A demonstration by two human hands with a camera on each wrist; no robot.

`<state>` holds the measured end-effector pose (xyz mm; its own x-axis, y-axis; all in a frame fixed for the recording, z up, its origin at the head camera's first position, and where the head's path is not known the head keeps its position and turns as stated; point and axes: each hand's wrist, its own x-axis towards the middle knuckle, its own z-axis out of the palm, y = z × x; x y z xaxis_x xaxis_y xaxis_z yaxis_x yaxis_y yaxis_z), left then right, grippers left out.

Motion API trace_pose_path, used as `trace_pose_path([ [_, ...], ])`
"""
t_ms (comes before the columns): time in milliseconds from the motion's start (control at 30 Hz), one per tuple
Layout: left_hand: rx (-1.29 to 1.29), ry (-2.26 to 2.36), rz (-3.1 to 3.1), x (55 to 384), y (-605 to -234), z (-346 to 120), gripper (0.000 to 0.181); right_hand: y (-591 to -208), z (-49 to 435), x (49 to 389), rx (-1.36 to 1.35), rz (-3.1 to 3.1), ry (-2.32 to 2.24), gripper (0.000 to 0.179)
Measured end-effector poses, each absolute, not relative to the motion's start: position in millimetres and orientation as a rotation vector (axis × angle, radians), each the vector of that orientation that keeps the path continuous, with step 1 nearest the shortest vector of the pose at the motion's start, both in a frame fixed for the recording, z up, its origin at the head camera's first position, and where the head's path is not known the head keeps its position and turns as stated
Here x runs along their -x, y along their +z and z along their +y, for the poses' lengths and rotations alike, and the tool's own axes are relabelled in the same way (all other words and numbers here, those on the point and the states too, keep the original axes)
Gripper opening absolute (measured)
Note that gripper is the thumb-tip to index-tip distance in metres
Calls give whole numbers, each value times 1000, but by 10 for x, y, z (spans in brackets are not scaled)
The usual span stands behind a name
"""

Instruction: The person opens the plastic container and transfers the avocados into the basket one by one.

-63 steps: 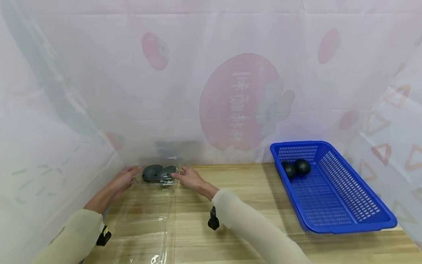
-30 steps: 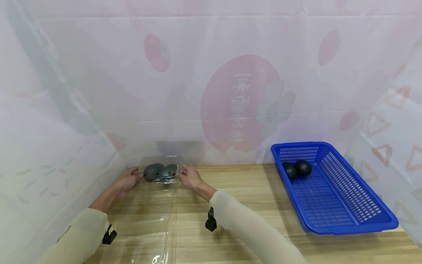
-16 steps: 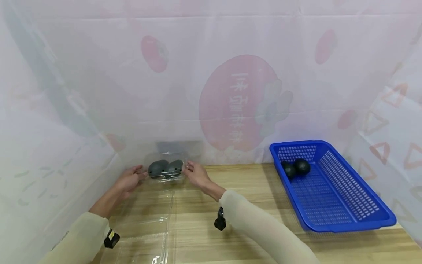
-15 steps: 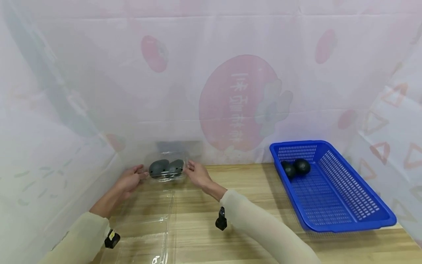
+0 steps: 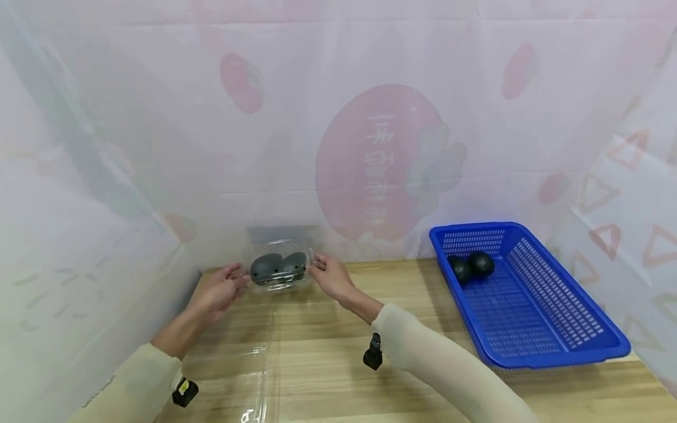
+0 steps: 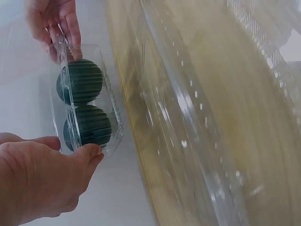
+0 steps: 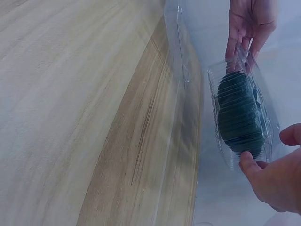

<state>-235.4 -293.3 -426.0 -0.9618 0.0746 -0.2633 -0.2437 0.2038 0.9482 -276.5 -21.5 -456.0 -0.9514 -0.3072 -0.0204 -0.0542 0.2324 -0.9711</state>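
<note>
Both hands hold a closed clear plastic clamshell box (image 5: pixel 290 244) by its two ends, at the back left of the table in the head view. Inside lie two dark green avocados (image 5: pixel 264 265), side by side under the clear lid with its small holes. My left hand (image 5: pixel 221 291) pinches the left end, and my right hand (image 5: pixel 334 278) pinches the right end. In the left wrist view the left thumb presses the box's near end (image 6: pixel 110 146), below the avocados (image 6: pixel 80 81). The right wrist view has the right hand (image 7: pixel 277 176) at the ribbed box (image 7: pixel 214 89).
A blue perforated basket (image 5: pixel 529 359) stands at the right, with dark avocados (image 5: pixel 481 265) in its far left corner. Other clear plastic containers (image 5: pixel 263 376) lie on the wooden table (image 5: pixel 338 376) at the front left. Printed cloth (image 5: pixel 275 147) encloses the back and sides.
Both hands have carried the box a little to the right, and it now sits slightly tilted, away from the other clear containers. The basket and its avocados have stayed in place.
</note>
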Motion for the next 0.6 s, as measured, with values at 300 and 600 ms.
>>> trace_pose_path([
  [300, 190, 1905, 2220, 2258, -4264, -2632, 70, -4499, 18, 2653, 289, 2316, -1803, 57],
  [600, 201, 1959, 2213, 2105, -4290, -2346, 70, -4512, 236, 2519, 251, 2361, -1831, 55],
])
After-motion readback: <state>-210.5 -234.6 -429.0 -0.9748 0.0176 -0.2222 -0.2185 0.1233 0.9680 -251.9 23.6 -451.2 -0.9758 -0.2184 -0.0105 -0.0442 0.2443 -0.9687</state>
